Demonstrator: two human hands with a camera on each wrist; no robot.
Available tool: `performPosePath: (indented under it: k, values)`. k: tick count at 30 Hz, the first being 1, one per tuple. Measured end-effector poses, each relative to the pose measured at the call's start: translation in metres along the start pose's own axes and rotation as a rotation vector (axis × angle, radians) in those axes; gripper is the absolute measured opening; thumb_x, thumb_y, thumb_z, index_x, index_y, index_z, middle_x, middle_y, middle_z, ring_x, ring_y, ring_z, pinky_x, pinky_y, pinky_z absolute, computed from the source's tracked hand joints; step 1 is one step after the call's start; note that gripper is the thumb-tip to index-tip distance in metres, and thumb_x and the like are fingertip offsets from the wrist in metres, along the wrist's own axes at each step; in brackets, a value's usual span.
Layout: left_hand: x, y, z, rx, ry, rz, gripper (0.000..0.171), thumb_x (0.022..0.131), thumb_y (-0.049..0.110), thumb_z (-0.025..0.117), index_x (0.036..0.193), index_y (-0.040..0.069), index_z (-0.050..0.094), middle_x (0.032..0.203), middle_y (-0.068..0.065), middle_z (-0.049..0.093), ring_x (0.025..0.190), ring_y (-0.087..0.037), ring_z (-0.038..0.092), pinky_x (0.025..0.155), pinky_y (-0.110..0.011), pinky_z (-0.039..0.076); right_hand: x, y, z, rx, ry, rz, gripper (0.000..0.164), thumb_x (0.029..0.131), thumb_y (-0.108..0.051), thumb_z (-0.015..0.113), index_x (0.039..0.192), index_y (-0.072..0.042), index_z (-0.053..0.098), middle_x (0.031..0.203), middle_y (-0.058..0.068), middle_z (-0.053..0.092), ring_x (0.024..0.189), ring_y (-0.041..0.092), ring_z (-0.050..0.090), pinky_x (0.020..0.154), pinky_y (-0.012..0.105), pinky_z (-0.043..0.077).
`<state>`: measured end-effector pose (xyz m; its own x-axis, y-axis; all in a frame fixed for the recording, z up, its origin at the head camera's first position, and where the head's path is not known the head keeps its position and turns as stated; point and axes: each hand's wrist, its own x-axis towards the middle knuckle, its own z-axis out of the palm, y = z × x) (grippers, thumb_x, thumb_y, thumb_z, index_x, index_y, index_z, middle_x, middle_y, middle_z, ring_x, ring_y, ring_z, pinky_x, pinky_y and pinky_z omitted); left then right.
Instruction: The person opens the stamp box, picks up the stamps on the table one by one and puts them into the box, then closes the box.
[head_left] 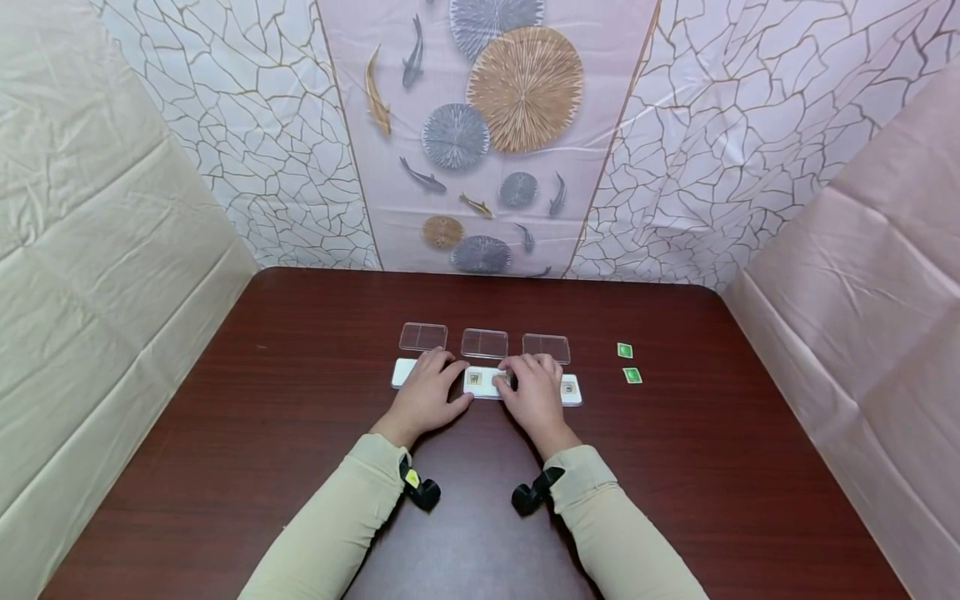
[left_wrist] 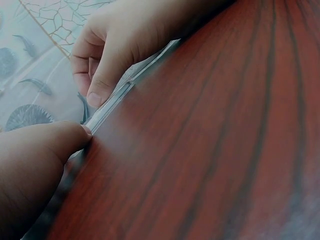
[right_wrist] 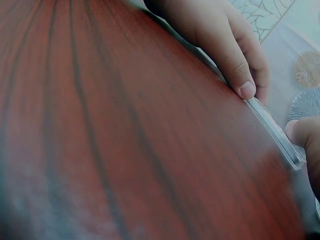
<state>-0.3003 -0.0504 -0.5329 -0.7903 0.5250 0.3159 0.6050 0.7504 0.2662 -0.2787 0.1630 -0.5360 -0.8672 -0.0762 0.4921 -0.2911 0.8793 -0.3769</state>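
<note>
Three shallow white cases stand in a row; the middle case [head_left: 483, 393] shows a small stamp [head_left: 474, 378] on its left half. My left hand [head_left: 425, 393] grips the middle case's left end, thumb at the near edge and index finger towards the back, while its other fingers reach over the left case [head_left: 402, 372]. My right hand [head_left: 534, 393] bends over the middle case's right half, thumb and index finger pinching a small stamp [head_left: 513, 380], mostly hidden. Beyond that hand, the right case [head_left: 574, 400] holds another small stamp [head_left: 568, 388].
Behind the cases lie three clear lids, a left lid [head_left: 423, 337], a middle lid [head_left: 484, 343] and a right lid [head_left: 546, 348]. Two green stamp-like squares, a far one [head_left: 625, 350] and a near one [head_left: 632, 376], lie to the right on the dark wooden table [head_left: 712, 467].
</note>
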Motion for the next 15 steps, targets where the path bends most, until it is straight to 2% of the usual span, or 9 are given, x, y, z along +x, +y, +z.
performPosePath:
  k: [3,8,15]
  values:
    - [0.0,0.0,-0.001,0.005,-0.005,-0.008,0.053,0.091,0.041,0.069,0.132,0.006,0.063,0.126,-0.017,0.057,0.134,-0.037,0.045,0.119,-0.049,0.026,0.001,0.0,0.0,0.012,0.01,-0.005,0.016,0.088,-0.028,0.079,0.098,-0.018,0.071,0.083,-0.004,0.064,0.101,0.028,0.051,0.103,0.054,0.032]
    - [0.0,0.001,-0.001,0.01,-0.007,-0.024,0.056,0.09,0.042,0.069,0.133,0.005,0.062,0.128,-0.017,0.058,0.137,-0.037,0.043,0.12,-0.049,0.026,0.001,0.002,0.0,0.036,0.017,0.008,0.015,0.088,-0.027,0.079,0.098,-0.018,0.071,0.083,-0.004,0.065,0.101,0.027,0.052,0.105,0.052,0.031]
    - [-0.002,-0.006,-0.003,0.021,-0.001,-0.024,0.057,0.09,0.042,0.068,0.135,0.007,0.06,0.134,-0.016,0.056,0.142,-0.036,0.038,0.121,-0.05,0.023,0.001,0.014,-0.006,0.057,0.109,-0.013,0.008,0.089,-0.02,0.077,0.093,-0.016,0.071,0.083,-0.001,0.068,0.098,0.029,0.055,0.105,0.055,0.032]
